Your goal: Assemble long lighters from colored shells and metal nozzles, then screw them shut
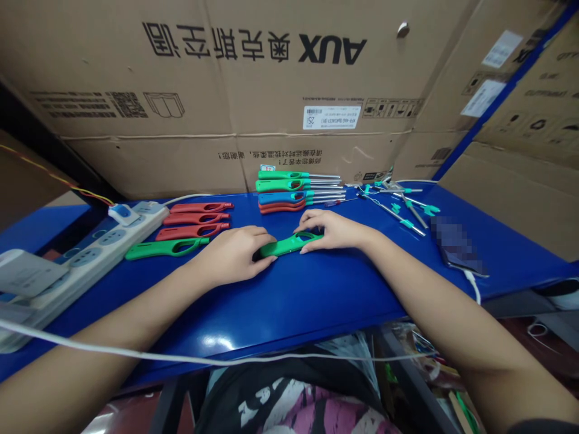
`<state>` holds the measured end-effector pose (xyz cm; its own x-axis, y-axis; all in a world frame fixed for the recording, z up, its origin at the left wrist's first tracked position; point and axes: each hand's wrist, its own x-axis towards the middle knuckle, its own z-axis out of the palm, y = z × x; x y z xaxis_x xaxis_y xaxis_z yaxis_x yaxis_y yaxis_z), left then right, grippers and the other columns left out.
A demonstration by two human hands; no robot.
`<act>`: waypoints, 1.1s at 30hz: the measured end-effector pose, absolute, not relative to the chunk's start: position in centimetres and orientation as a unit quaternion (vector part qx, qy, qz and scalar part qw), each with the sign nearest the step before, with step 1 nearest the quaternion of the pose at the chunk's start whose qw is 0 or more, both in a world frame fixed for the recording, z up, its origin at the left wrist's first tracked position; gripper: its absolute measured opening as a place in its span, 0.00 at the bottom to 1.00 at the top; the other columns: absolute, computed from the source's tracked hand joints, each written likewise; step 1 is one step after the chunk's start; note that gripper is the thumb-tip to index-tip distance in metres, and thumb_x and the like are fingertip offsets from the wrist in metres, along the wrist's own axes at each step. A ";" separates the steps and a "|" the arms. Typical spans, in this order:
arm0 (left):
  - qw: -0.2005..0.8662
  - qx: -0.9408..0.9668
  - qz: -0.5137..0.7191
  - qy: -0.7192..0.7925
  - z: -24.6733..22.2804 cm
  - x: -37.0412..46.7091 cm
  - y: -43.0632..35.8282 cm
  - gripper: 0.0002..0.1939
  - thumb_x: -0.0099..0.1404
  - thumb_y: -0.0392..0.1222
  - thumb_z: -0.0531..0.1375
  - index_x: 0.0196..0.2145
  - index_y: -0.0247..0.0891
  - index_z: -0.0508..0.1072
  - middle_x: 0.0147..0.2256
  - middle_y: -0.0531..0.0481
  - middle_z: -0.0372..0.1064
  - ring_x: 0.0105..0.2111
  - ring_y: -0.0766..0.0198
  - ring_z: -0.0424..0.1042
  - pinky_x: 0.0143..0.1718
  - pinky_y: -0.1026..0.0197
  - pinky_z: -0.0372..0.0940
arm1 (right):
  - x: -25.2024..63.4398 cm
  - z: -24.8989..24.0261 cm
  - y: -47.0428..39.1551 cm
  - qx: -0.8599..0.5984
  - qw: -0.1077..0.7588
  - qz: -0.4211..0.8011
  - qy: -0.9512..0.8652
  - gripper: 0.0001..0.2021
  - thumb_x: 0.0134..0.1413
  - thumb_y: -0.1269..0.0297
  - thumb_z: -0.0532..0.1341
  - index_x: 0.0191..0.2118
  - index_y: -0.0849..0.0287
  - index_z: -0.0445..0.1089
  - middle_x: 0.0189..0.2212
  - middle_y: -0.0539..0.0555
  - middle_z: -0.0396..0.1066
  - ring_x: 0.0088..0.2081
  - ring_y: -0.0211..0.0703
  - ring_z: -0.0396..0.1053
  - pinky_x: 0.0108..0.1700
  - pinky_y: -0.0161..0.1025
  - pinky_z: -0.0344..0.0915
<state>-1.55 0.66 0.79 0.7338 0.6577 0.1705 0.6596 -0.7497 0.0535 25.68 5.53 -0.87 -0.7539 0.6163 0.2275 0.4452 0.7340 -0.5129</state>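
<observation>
Between my two hands lies a green lighter handle (289,245), low over the blue table. My left hand (239,256) grips its broad end with thumb and fingers. At the end with the trigger opening, my right hand (328,230) pinches it from the other side. To the left are several red lighter handles (192,232) and another green handle (165,248). Behind my hands stands a stack of long-necked lighters (298,193) in green, blue and red with metal tubes. Loose metal tubes with teal parts (402,211) lie to the right.
A white power strip (104,247) with plugs runs along the left. A phone (456,247) with a white cable lies at the right. Cardboard (244,90) walls the back of the blue table (280,313). A white cord (217,361) crosses in front of me.
</observation>
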 end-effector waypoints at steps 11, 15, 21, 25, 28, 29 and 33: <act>-0.025 -0.918 -0.125 -0.376 -0.2 -1.0 0.9 0.15 0.72 0.48 0.57 0.47 0.37 0.79 0.41 0.46 0.76 0.42 0.57 0.76 0.43 0.58 0.69 | 25.6 -0.7 5.5 -0.301 0.170 0.212 -0.914 0.17 0.55 0.57 0.69 0.48 0.59 0.78 0.44 0.56 0.72 0.43 0.44 0.71 0.48 0.42 0.69; 0.012 -0.912 -0.093 -0.400 -0.1 -0.3 0.3 0.14 0.70 0.46 0.60 0.46 0.36 0.79 0.39 0.46 0.76 0.40 0.55 0.76 0.39 0.58 0.69 | 25.1 -0.3 5.1 -0.309 0.145 0.160 -0.926 0.16 0.54 0.58 0.69 0.46 0.62 0.79 0.42 0.57 0.72 0.42 0.45 0.71 0.47 0.42 0.68; 0.087 -0.907 -0.084 -0.403 -0.6 0.2 -0.2 0.12 0.66 0.41 0.61 0.44 0.35 0.79 0.36 0.44 0.75 0.39 0.53 0.75 0.37 0.57 0.69 | 24.8 -0.1 4.4 -0.316 0.144 0.129 -0.929 0.14 0.53 0.65 0.68 0.46 0.63 0.78 0.41 0.58 0.73 0.38 0.44 0.72 0.42 0.39 0.68; 0.063 -0.911 -0.151 -0.380 -1.5 -0.7 0.9 0.13 0.71 0.42 0.58 0.47 0.36 0.77 0.39 0.44 0.76 0.41 0.55 0.75 0.40 0.58 0.70 | 25.1 -0.1 4.4 -0.301 0.176 0.139 -0.927 0.07 0.57 0.69 0.65 0.41 0.62 0.78 0.39 0.56 0.75 0.38 0.43 0.73 0.42 0.39 0.68; 0.050 -0.915 -0.198 -0.348 -1.8 -1.3 1.5 0.14 0.74 0.45 0.55 0.43 0.34 0.77 0.37 0.44 0.75 0.37 0.57 0.75 0.40 0.58 0.69 | 25.2 0.0 4.4 -0.281 0.215 0.113 -0.928 0.08 0.62 0.66 0.62 0.41 0.63 0.78 0.37 0.58 0.74 0.36 0.42 0.72 0.41 0.39 0.69; 0.053 -0.917 -0.209 -0.336 -1.7 -1.5 1.6 0.15 0.74 0.45 0.54 0.42 0.33 0.77 0.36 0.43 0.75 0.36 0.57 0.74 0.39 0.58 0.69 | 25.2 0.0 4.3 -0.277 0.220 0.094 -0.931 0.09 0.63 0.66 0.61 0.41 0.63 0.78 0.37 0.58 0.74 0.35 0.42 0.72 0.39 0.39 0.68; 0.083 -0.919 -0.218 -0.319 -1.3 -1.6 1.7 0.14 0.74 0.43 0.54 0.42 0.33 0.76 0.34 0.43 0.75 0.35 0.56 0.73 0.36 0.57 0.68 | 25.2 -0.1 4.2 -0.268 0.229 0.037 -0.935 0.10 0.64 0.64 0.60 0.42 0.63 0.78 0.36 0.58 0.74 0.34 0.42 0.71 0.37 0.38 0.68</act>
<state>-1.63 1.66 -1.29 0.7019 0.5496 0.4530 0.6219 -0.7830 -0.0136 25.18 4.24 -0.12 -0.7516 0.5182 0.4082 0.4847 0.8536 -0.1911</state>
